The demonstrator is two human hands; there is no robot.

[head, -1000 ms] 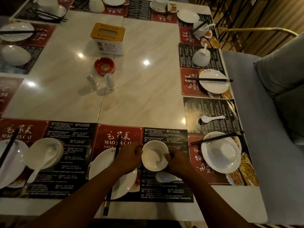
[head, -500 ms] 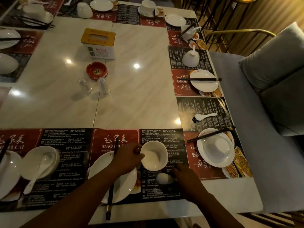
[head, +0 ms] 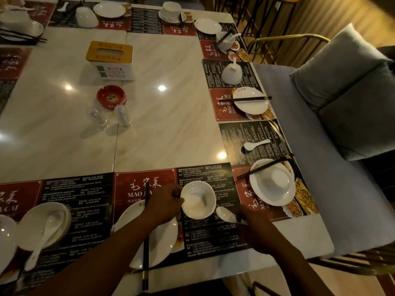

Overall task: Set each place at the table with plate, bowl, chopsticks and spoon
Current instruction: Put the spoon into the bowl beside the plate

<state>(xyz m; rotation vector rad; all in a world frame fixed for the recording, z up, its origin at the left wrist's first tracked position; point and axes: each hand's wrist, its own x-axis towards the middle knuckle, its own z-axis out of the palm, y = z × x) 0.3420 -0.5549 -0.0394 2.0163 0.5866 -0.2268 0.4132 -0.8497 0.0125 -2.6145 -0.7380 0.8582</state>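
Observation:
At the near place a white bowl (head: 198, 199) sits upright on the dark placemat (head: 205, 242). My left hand (head: 163, 207) grips its left rim. A white spoon (head: 225, 216) lies just right of the bowl, and my right hand (head: 253, 226) holds its handle. Left of the bowl lies a white plate (head: 162, 240) with black chopsticks (head: 146, 259) across it, partly hidden under my left forearm.
To the right, a plate with an upturned bowl (head: 272, 184) and chopsticks, and a loose spoon (head: 255, 144) beyond it. At left, a bowl with a spoon (head: 46, 225). A tissue box (head: 110, 60), red ashtray (head: 111, 97) and two shakers (head: 123, 115) occupy the middle. A grey bench (head: 320, 167) runs along the right.
My right hand left the bowl's right rim, dropped to the spoon below it and took its handle. The spoon now lies right of the bowl. My left hand stays on the bowl.

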